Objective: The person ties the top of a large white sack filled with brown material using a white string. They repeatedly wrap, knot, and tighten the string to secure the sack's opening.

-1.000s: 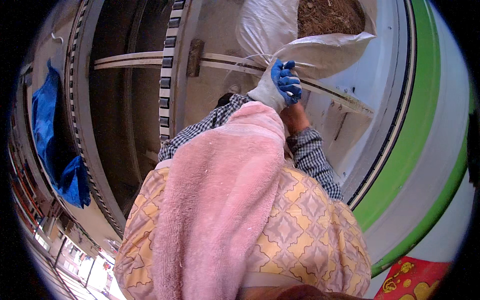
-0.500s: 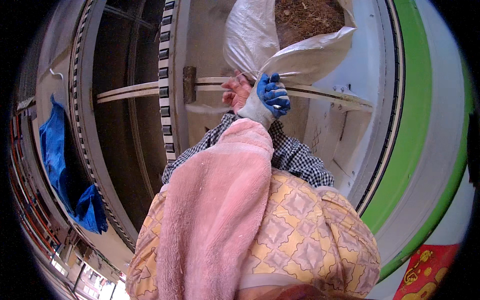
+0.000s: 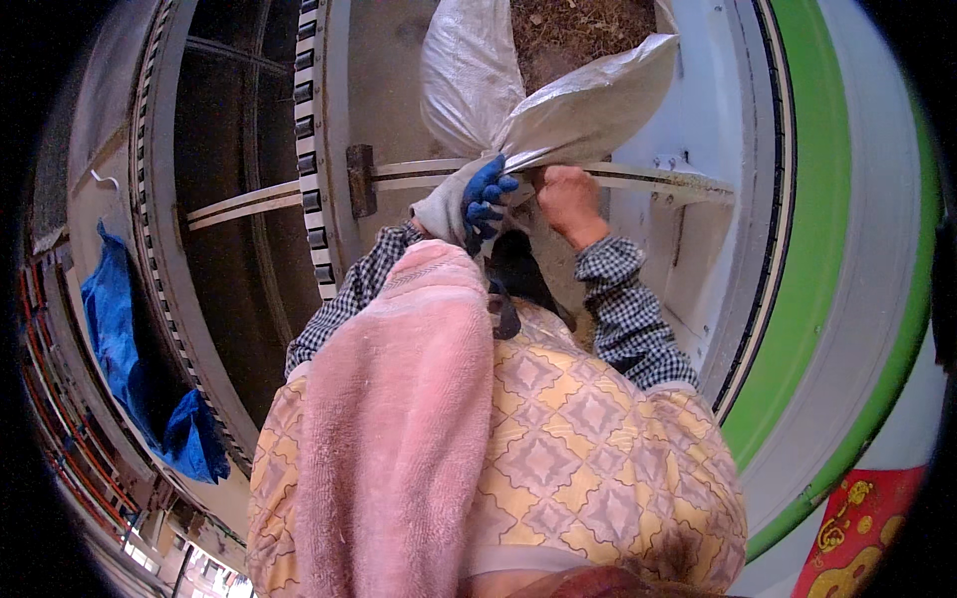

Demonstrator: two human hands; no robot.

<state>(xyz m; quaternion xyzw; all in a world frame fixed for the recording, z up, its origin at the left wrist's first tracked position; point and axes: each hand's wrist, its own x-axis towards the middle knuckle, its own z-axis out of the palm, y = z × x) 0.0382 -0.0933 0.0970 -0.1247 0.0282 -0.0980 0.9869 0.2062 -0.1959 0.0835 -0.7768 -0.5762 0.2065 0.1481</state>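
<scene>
A white woven sack [image 3: 588, 95] lies ahead of me, its cloth drawn together to a gathered point nearest me. My left hand [image 3: 485, 204], in a grey glove with blue-coated fingers, is curled closed at that gathered neck. Just to the right of it, my bare right hand [image 3: 570, 204] is closed in a fist against the lower edge of the sack. Whatever is inside its fingers is hidden. Between the two spread flaps of the sack, brown dry plant matter [image 3: 578, 40] shows.
A slatted conveyor edge [image 3: 311, 159] runs along the left, with a blue cloth [image 3: 125, 349] hanging farther left. A pale metal crossbar [image 3: 668, 181] passes beneath the sack. At right curves a green-edged panel [image 3: 822, 199]. A pink towel [image 3: 399, 399] hangs before my patterned apron [image 3: 578, 429].
My hands were crossed close together at the sack's neck. Now they are uncrossed, the gloved left hand moved left and the bare right hand moved right. The sack appears slightly farther left.
</scene>
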